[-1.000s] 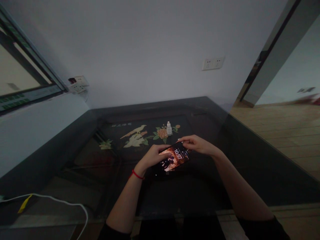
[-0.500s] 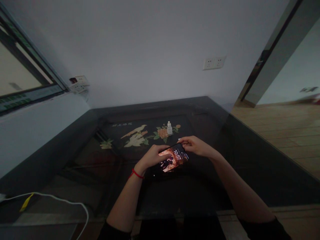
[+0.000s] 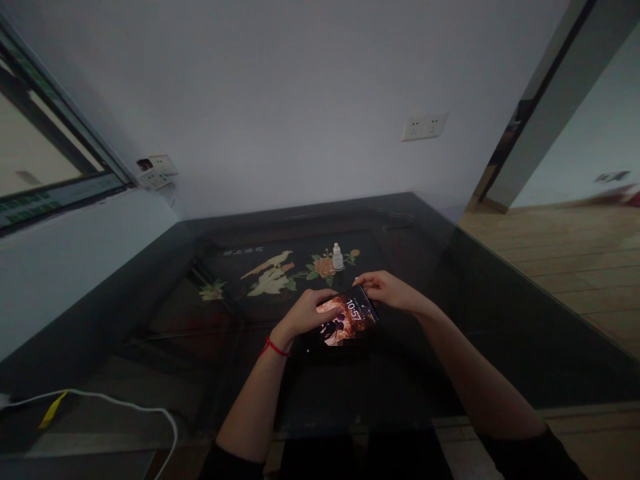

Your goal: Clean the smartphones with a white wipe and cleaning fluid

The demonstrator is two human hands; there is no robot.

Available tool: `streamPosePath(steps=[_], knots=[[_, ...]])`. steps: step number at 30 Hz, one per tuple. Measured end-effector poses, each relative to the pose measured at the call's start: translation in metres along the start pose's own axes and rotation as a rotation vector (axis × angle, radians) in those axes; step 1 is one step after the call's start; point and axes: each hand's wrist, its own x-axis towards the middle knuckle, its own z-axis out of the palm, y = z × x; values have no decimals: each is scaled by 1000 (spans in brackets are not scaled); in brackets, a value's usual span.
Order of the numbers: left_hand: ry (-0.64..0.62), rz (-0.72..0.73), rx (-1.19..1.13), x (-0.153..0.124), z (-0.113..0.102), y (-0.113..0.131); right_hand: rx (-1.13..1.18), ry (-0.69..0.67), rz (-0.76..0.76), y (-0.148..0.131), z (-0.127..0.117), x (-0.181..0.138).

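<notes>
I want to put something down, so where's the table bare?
The dark table looks bare right of the right forearm, toward the right edge, and between the left forearm and the white cable. It's crowded mid-table: left hand and right hand at the phone, white bottle beyond.

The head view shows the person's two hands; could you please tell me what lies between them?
In the head view, the phone lies between the left hand and the right hand, its lit screen showing 10:57; the left thumb lies over it.
</notes>
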Motion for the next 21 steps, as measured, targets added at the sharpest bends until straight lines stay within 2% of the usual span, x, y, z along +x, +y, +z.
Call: streamPosePath(steps=[4,6,13,17,21], knots=[[68,15,-201,2,6,-3,-10,57,-19,0,-1,2],[61,10,-287,2,8,-3,2,69,-18,-1,-2,1],[42,-22,-349,3,10,-10,216,-177,9,-3,-9,-11],[77,-39,-257,5,9,-10,277,-165,-12,2,-7,-8],[165,22,24,4,7,0,276,-7,3,5,-2,0]])
